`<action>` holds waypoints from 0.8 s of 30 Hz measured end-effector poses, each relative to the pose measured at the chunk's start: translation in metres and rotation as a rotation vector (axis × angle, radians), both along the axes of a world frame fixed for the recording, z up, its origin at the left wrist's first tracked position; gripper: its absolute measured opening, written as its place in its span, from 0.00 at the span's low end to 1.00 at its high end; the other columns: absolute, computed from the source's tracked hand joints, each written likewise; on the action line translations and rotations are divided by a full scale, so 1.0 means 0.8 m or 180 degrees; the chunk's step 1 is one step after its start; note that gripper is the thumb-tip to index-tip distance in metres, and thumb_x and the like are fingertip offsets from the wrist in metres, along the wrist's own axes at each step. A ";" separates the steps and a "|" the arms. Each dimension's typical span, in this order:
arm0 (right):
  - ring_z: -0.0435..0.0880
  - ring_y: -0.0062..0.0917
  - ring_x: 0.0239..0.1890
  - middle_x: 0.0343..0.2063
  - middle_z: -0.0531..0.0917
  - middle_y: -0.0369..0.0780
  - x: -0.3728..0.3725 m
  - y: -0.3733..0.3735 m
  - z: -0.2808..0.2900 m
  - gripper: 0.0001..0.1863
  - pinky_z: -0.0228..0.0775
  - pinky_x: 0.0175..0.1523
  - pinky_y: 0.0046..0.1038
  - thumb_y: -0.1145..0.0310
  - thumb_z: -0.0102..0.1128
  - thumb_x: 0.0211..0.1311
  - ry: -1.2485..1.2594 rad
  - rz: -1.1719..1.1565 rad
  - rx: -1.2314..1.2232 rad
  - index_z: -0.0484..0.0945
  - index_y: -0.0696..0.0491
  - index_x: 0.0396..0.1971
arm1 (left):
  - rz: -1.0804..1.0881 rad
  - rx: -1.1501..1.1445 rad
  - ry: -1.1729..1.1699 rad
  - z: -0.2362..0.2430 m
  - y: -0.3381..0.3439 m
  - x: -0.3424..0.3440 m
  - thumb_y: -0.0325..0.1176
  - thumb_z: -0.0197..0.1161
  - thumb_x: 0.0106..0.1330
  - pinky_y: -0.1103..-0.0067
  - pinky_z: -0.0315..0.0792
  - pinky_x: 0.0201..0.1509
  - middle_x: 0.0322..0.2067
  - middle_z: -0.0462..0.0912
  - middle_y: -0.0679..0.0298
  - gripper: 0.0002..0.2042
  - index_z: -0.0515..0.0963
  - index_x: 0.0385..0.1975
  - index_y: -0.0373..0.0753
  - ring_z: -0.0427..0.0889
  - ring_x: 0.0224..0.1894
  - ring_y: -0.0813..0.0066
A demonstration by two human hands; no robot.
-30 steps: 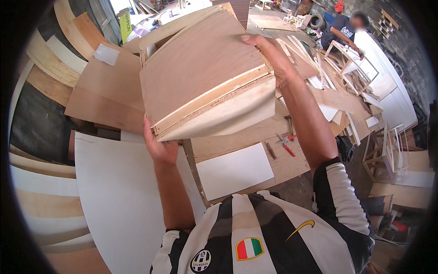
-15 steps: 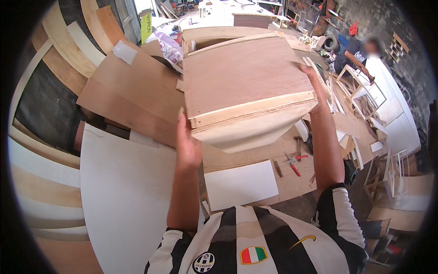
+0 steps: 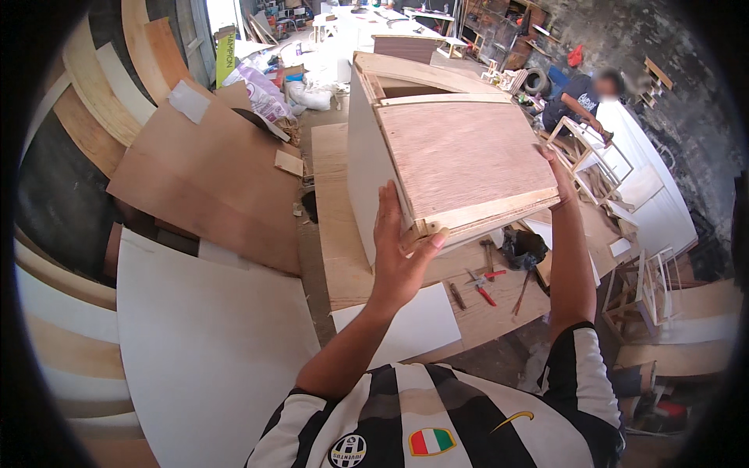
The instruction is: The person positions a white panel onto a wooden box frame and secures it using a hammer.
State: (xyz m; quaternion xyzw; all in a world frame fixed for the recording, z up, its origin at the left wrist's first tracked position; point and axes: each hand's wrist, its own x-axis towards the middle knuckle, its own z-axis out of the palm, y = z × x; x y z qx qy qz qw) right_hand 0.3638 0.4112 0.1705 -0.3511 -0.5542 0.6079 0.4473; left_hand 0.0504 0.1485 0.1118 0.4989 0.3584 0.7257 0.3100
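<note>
While I hold the one plywood cabinet box (image 3: 452,156) up above the worktop (image 3: 343,257), my left hand (image 3: 402,249) is wrapped around its near lower corner, thumb over the pale edge strip, and my right hand (image 3: 563,175) is pressed flat against the far right edge, fingers spread rather than hooked. That flat press looks like the weak point to me: the box is tilted and held only at two edges, so I judge it could slide off the right palm and pivot on the left corner, dropping onto the tools below. Beneath it I count one red-handled pair of pliers (image 3: 482,287), one hammer (image 3: 489,253) and one dark bag (image 3: 521,248), plus one white panel (image 3: 406,327) at the worktop's near end. One other person (image 3: 581,101) works well apart at the back.
</note>
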 end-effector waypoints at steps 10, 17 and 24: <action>0.84 0.25 0.56 0.58 0.84 0.43 0.001 -0.045 0.056 0.27 0.74 0.64 0.28 0.55 0.59 0.78 -0.0934 -0.0723 -0.0381 0.78 0.59 0.65 | 0.0539 -0.0081 0.0545 -0.006 0.009 0.032 0.48 0.71 0.71 0.48 0.42 0.83 0.80 0.44 0.31 0.51 0.45 0.83 0.32 0.39 0.84 0.35; 0.86 0.27 0.53 0.56 0.85 0.43 -0.021 -0.060 0.063 0.28 0.76 0.61 0.28 0.53 0.60 0.78 -0.1202 -0.1053 -0.0105 0.77 0.61 0.65 | 0.1052 0.0081 0.0477 0.005 -0.007 0.038 0.42 0.75 0.69 0.51 0.53 0.81 0.77 0.58 0.34 0.43 0.60 0.78 0.28 0.54 0.81 0.32; 0.86 0.27 0.53 0.56 0.85 0.44 -0.009 -0.074 0.054 0.29 0.76 0.59 0.29 0.52 0.60 0.77 -0.1064 -0.1060 -0.0082 0.77 0.61 0.64 | 0.1106 0.0296 0.0549 0.005 -0.023 0.044 0.28 0.75 0.67 0.58 0.57 0.82 0.76 0.64 0.37 0.38 0.65 0.75 0.25 0.58 0.81 0.42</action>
